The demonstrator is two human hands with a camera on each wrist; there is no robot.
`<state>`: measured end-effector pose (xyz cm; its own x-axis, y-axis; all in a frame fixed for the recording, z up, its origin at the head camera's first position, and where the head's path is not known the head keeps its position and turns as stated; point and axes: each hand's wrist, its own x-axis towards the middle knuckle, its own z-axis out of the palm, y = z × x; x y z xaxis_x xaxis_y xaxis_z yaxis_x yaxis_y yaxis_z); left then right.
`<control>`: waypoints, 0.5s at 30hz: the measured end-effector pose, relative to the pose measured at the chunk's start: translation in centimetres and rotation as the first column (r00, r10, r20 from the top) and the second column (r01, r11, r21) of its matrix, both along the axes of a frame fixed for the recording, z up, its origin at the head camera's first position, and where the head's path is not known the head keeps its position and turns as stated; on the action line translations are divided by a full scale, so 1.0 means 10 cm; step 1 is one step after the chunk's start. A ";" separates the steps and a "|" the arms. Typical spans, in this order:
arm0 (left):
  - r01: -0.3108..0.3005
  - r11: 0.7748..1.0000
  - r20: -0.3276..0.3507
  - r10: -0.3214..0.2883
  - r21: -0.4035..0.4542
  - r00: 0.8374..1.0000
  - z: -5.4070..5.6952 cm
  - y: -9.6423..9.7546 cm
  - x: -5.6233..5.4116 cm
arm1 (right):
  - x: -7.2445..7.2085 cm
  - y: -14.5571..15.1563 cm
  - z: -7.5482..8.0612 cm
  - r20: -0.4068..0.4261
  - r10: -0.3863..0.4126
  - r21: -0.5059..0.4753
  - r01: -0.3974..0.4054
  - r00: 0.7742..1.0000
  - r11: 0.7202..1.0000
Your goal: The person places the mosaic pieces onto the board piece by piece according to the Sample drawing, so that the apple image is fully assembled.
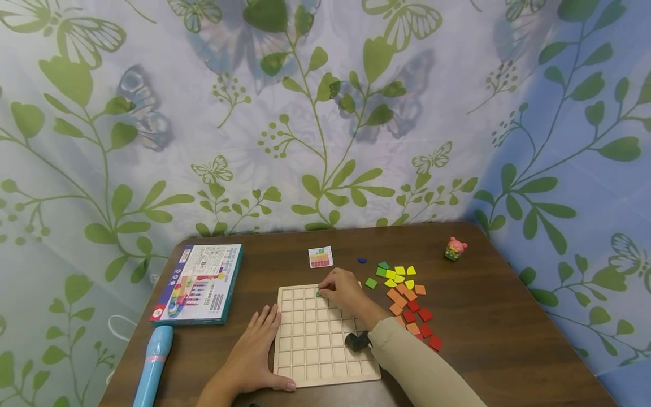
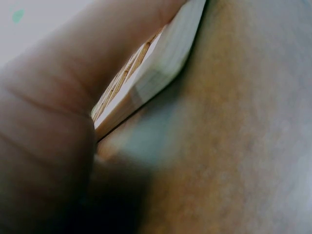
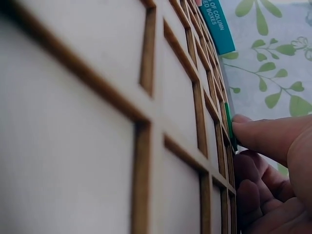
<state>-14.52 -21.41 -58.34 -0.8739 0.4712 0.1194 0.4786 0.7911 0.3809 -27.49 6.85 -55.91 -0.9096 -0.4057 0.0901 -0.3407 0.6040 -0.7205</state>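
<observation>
A pale wooden grid board lies on the brown table. With thumb and fingertips my right hand pinches a small green tile at the board's far row of squares. The right wrist view shows this green tile upright at the grid, the thumb against it. My left hand rests along the board's left side, fingers straight, with the thumb by the near corner. Close up in the left wrist view, a digit of that hand lies over the board's edge.
Right of the board are loose green, yellow, orange and red tiles. Behind it lie a printed card and a small blue piece. A boxed game, blue microphone and pink figurine stand around.
</observation>
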 end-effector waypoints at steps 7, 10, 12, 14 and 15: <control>-0.001 1.000 -0.011 0.001 0.005 1.000 0.00 0.01 0.02 | 0.01 0.02 0.00 0.010 0.010 -0.009 -0.010 1.000 1.000; -0.005 1.000 -0.006 0.006 0.009 1.000 0.01 0.01 0.03 | 0.01 0.03 0.00 0.017 0.011 -0.022 -0.011 1.000 1.000; -0.006 1.000 -0.002 0.006 0.009 1.000 0.02 0.01 0.03 | 0.01 0.04 0.00 0.025 0.011 -0.031 -0.011 1.000 0.999; -0.006 1.000 -0.009 0.006 0.010 1.000 0.02 0.01 0.02 | 0.00 0.05 0.01 0.039 0.008 -0.041 -0.007 0.999 0.999; -0.004 1.000 -0.013 0.005 0.011 1.000 0.02 0.01 0.02 | 0.00 0.05 0.01 0.044 0.009 -0.046 -0.007 0.999 0.999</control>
<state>-14.29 -21.30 -58.16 -0.8744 0.4659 0.1358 0.4800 0.7893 0.3829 -27.54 7.39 -55.83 -0.9097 -0.4094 0.0689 -0.3131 0.5674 -0.7616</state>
